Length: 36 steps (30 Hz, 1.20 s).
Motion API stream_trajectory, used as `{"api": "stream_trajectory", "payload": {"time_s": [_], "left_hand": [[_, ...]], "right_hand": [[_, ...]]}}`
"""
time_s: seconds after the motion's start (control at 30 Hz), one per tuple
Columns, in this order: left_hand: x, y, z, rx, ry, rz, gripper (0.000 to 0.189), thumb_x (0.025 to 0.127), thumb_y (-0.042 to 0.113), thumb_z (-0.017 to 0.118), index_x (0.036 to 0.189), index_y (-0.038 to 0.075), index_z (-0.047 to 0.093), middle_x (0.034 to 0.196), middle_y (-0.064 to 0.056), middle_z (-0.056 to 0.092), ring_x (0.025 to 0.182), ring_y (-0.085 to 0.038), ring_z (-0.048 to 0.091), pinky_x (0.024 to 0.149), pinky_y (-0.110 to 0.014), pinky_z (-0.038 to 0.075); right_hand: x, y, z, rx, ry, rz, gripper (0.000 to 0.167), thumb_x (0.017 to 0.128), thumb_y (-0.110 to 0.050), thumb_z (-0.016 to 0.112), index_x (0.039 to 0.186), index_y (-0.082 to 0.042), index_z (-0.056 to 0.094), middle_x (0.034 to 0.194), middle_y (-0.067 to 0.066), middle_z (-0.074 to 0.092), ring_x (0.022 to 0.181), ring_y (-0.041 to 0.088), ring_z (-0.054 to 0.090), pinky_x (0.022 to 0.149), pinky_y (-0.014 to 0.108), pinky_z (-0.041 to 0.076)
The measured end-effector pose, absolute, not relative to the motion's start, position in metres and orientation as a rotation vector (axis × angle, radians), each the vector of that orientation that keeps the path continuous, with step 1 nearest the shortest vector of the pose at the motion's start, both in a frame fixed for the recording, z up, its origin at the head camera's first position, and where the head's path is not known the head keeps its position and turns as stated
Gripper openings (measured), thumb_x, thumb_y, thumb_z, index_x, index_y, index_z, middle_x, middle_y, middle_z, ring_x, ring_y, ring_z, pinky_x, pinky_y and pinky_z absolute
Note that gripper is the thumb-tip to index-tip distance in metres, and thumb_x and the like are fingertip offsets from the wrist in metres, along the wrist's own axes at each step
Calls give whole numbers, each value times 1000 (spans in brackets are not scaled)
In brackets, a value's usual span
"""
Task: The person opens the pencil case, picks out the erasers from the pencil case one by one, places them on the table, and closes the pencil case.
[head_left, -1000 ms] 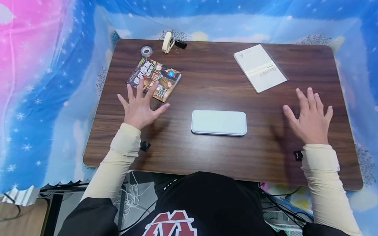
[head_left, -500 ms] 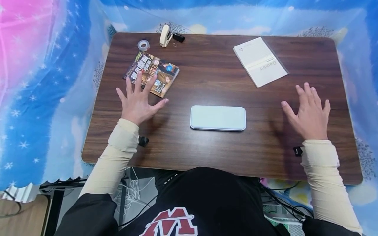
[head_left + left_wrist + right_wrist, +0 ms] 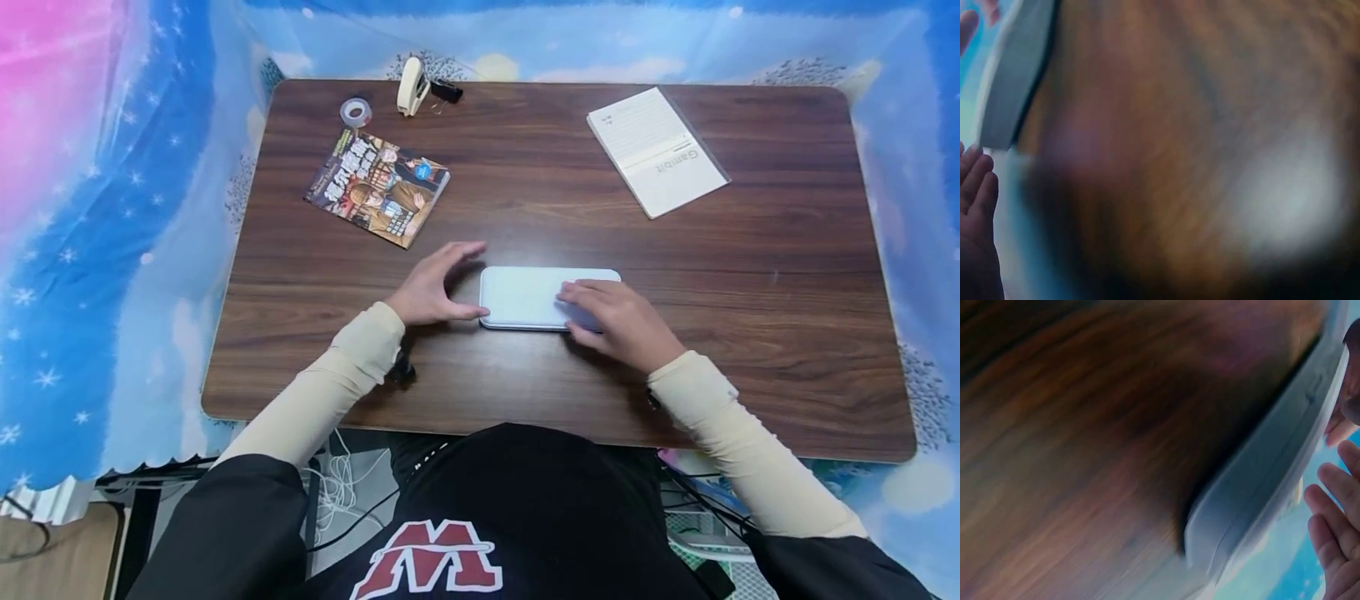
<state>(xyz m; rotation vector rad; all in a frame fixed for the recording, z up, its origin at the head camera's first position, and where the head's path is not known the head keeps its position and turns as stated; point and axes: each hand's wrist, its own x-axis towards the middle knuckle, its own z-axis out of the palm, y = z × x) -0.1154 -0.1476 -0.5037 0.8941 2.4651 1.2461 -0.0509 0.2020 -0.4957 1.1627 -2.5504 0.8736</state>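
A flat white case [image 3: 517, 296] with rounded corners lies on the table in front of the person. The left hand [image 3: 435, 287] is at its left end, thumb and fingers spread apart, with the thumb tip at or very near the corner. Over the case's right part lies the right hand [image 3: 618, 321], fingers loosely extended; whether they touch the lid cannot be told. The right wrist view shows the case's side [image 3: 1254, 481] with a thin seam, and straight fingers beyond it. In the left wrist view the case's side [image 3: 1019, 69] appears at upper left, near several fingertips.
At the back left of the brown table [image 3: 750, 333] lie an illustrated book [image 3: 378, 187], a tape roll [image 3: 356, 112], a cream stapler [image 3: 412, 87] and a black binder clip [image 3: 447, 91]. A notepad [image 3: 660, 154] lies at the back right.
Both hands have moved inward from the table's sides to the white case. The left has left its place over the book; the right has come across from the right side.
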Motion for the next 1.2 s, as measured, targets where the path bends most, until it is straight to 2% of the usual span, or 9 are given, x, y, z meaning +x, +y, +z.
{"api": "stream_trajectory", "payload": {"time_s": [0.2, 0.47, 0.7, 0.83, 0.97, 1.07, 1.2], "left_hand": [[-113, -132, -525, 990, 2364, 1191, 114, 70, 36, 101, 160, 2, 40, 154, -19, 49, 142, -32, 47, 123, -45, 37], [-110, -131, -531, 1085, 2394, 1253, 109, 70, 24, 100, 158, 0, 40, 152, -23, 50, 139, -35, 49, 119, -46, 41], [-110, -130, -530, 1085, 2374, 1238, 109, 70, 24, 99, 159, 0, 40, 151, -23, 51, 137, -35, 50, 119, -46, 42], [-111, -131, -530, 1090, 2378, 1239, 110, 69, 23, 99, 159, 0, 40, 150, -24, 50, 137, -36, 50, 118, -47, 43], [-112, -132, -529, 1099, 2367, 1221, 110, 68, 22, 99, 158, 0, 40, 151, -24, 49, 138, -36, 49, 118, -47, 42], [-114, -133, -528, 1103, 2353, 1208, 110, 68, 21, 100, 158, 0, 41, 151, -24, 49, 138, -35, 49, 118, -46, 42], [-114, -133, -527, 1098, 2329, 1203, 110, 69, 22, 100, 159, 0, 40, 152, -23, 49, 139, -34, 48, 119, -47, 41]], "right_hand": [[-49, 180, -500, 1241, -2601, 783, 55, 83, -15, 92, 130, 2, 70, 132, 22, 70, 121, 40, 66, 102, 56, 55], [-48, 173, -500, 1243, -2565, 656, 47, 84, -11, 89, 126, 3, 72, 129, 22, 71, 119, 39, 66, 102, 54, 56], [-49, 170, -500, 1313, -2498, 544, 41, 86, -10, 86, 121, 4, 72, 121, 23, 74, 111, 38, 71, 97, 51, 60], [-53, 168, -501, 1366, -2418, 414, 34, 89, -11, 81, 118, 4, 73, 117, 23, 75, 106, 37, 73, 93, 50, 62], [-56, 164, -503, 1403, -2263, 257, 22, 96, -10, 69, 113, 4, 73, 110, 23, 76, 97, 34, 75, 87, 45, 64], [-58, 164, -503, 1430, -2185, 225, 21, 98, -12, 65, 110, 3, 71, 108, 22, 77, 94, 32, 75, 86, 43, 64], [-60, 172, -501, 1479, -2198, 360, 28, 91, -15, 76, 112, 3, 70, 112, 20, 77, 95, 30, 74, 88, 42, 64]]}}
